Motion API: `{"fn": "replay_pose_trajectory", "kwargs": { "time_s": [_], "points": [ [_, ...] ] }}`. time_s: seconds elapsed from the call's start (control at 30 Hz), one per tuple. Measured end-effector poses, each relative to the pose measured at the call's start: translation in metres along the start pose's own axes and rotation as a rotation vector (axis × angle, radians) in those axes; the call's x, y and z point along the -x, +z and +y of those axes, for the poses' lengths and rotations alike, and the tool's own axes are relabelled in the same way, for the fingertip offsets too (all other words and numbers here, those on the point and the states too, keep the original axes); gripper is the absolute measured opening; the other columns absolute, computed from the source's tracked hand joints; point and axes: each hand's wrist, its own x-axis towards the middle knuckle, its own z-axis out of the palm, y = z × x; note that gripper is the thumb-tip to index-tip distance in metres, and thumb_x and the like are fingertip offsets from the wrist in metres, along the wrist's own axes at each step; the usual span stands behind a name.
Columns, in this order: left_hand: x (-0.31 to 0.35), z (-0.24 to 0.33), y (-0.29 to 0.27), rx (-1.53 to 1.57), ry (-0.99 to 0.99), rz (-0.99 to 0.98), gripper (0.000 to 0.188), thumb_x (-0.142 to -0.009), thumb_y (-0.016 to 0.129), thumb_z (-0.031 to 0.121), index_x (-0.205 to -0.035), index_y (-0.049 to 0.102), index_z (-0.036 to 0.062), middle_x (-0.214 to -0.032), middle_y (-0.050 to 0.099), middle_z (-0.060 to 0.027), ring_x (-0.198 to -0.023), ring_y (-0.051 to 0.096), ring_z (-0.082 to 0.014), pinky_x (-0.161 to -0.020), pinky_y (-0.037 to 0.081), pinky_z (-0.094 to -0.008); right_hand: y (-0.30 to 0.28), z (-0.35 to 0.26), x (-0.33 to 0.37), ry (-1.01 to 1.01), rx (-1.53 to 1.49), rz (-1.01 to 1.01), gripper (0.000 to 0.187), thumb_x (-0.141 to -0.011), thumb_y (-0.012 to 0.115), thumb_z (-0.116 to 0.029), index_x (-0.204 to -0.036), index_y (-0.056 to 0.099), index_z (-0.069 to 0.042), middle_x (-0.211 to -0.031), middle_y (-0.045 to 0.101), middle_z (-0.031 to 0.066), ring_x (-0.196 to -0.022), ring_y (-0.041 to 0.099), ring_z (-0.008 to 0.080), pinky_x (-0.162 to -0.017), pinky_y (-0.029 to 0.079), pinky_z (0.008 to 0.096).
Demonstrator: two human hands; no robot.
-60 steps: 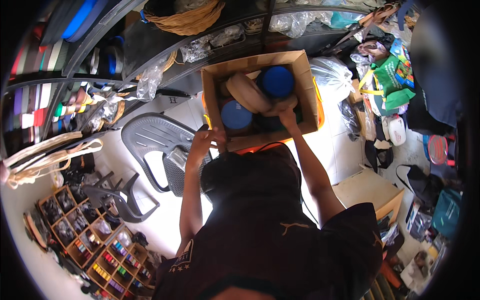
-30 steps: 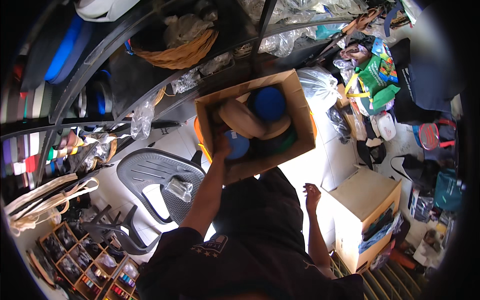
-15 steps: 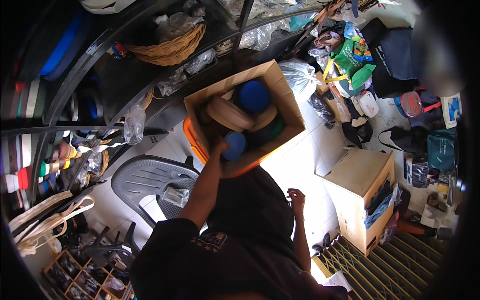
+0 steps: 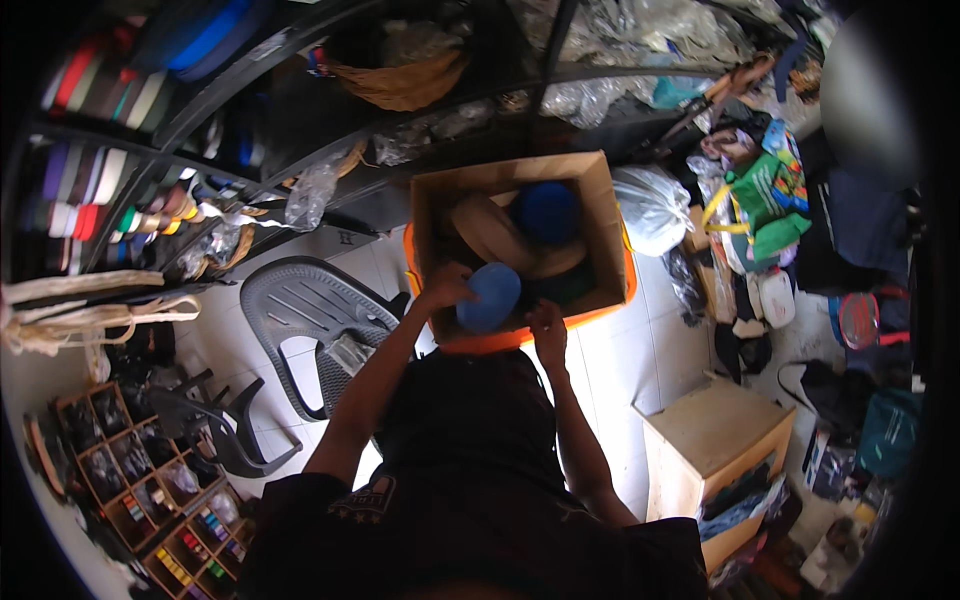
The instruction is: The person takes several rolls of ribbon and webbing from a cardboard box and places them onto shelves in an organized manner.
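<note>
Head view: left hand (image 4: 447, 288) grips the blue disc (image 4: 491, 300); right hand (image 4: 547, 331), grip unclear. Its one-sided hold could slip.

The left forearm (image 4: 377, 375) and right forearm (image 4: 580, 430) extend forward, left fingers (image 4: 464, 290) gripping, right fingers (image 4: 543, 318) bent.
</note>
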Motion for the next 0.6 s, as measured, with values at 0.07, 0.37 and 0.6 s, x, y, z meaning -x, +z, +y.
{"fn": "replay_pose_trajectory", "kwargs": {
  "time_s": [0.07, 0.37, 0.6],
  "points": [
    [0.029, 0.017, -0.012, 0.405, -0.182, -0.018, 0.05, -0.066, 0.082, 0.016, -0.107, 0.064, -0.0056, -0.088, 0.069, -0.0143, -0.088, 0.068, -0.0211, -0.07, 0.057, -0.0324, 0.001, -0.021, -0.005, 0.185, 0.158, -0.076, 0.048, -0.087, 0.067, -0.03, -0.123, 0.052, -0.002, -0.109, 0.065, 0.0143, -0.101, 0.064, 0.025, -0.082, 0.051, 0.0352],
    [0.133, 0.082, -0.028, 1.022, -0.08, 0.33, 0.056, -0.077, 0.078, 0.012, -0.124, 0.053, -0.005, -0.105, 0.066, -0.0168, -0.089, 0.068, -0.0221, -0.074, 0.057, -0.0296, -0.021, -0.126, -0.048, 0.226, -0.664, -0.651, 0.039, -0.092, 0.061, -0.018, -0.123, 0.053, 0.004, -0.111, 0.063, 0.014, -0.1, 0.064, 0.0224, -0.079, 0.058, 0.0372],
    [0.164, 0.155, -0.089, 0.94, 0.254, 0.563, 0.058, -0.081, 0.074, 0.009, -0.13, 0.047, -0.0043, -0.109, 0.066, -0.013, -0.098, 0.066, -0.0214, -0.087, 0.055, -0.0357, -0.016, -0.263, -0.073, -0.224, -0.698, -0.66, 0.055, -0.089, 0.064, -0.011, -0.137, 0.039, 0.002, -0.122, 0.06, 0.017, -0.101, 0.065, 0.0219, -0.075, 0.06, 0.0332]
  ]
}}
